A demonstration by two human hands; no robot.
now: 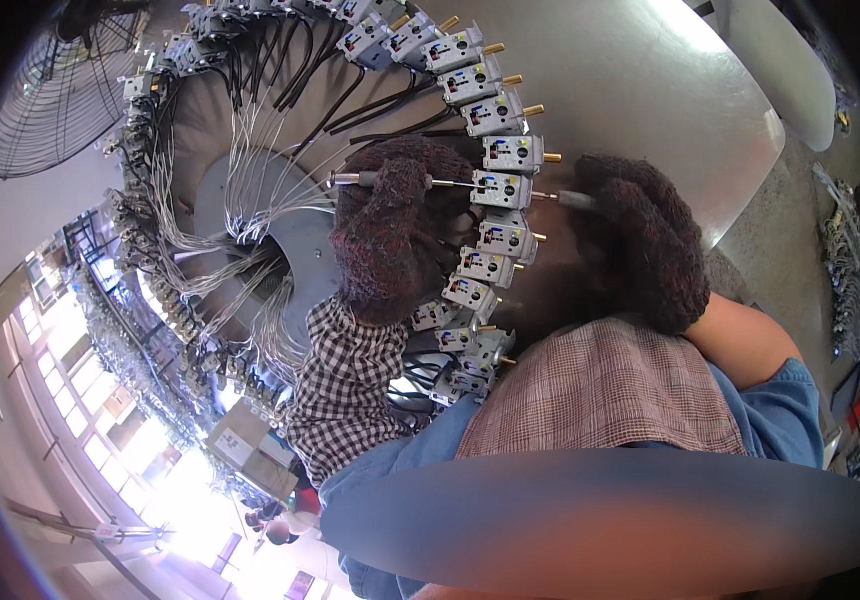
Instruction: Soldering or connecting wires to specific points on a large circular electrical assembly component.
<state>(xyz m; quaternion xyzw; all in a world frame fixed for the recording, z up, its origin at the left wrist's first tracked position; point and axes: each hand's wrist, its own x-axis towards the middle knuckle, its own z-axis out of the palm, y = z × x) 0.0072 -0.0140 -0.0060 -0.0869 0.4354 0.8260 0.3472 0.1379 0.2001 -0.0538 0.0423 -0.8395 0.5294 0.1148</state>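
Observation:
My left hand (382, 240), in a dark knitted glove, is closed around a thin metal tool (350, 179) whose tip points at a grey fixture block (503, 188) on a round machine wheel (250, 215). My right hand (645, 240), also gloved, grips a short grey rod-like part (574, 199) just right of the same block, beside its brass pin. Several identical grey blocks with brass pins line the wheel's rim in an arc.
Bundles of white and black wires (250, 180) run from the blocks toward the wheel's hub. A wire-guard fan (55, 95) stands at upper left. A grey table surface (650, 90) lies behind the wheel. Cables hang at the far right (850, 270).

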